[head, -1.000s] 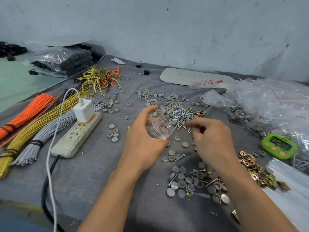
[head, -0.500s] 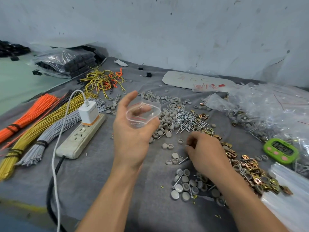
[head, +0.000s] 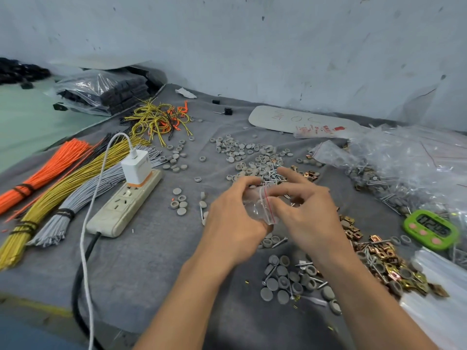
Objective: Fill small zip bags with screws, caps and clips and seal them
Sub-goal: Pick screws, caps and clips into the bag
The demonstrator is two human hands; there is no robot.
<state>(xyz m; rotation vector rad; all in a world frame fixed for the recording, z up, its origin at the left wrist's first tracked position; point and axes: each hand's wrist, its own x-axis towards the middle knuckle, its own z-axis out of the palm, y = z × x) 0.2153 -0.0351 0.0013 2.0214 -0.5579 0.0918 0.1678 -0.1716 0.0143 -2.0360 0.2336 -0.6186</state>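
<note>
A: Head view, nearest row?
B: Loose grey caps (head: 283,281) with screws (head: 269,272) among them, on the grey cloth surface (head: 151,261), right of centre. Brass clips (head: 384,258) in a strip further right.
A: Hands?
B: Left hand (head: 235,218) and right hand (head: 303,210) raised over mid-surface, close together; small clear zip bag (head: 260,208) with red zip line between them.
A: Grip?
B: Both narrow, closed on the zip bag: left fingers curled round its left side, right thumb and fingers pinching by the red line. Contents not discernible.
A: Level with the hands?
B: Power strip (head: 126,203) with white charger (head: 136,168) plugged in, left; green timer (head: 430,229), right.
A: Beyond?
B: Main screw pile (head: 273,174) just behind the hands, more caps behind that. Orange, yellow and grey wire bundles (head: 63,188) far left; heap of clear bags (head: 404,168) far right.
</note>
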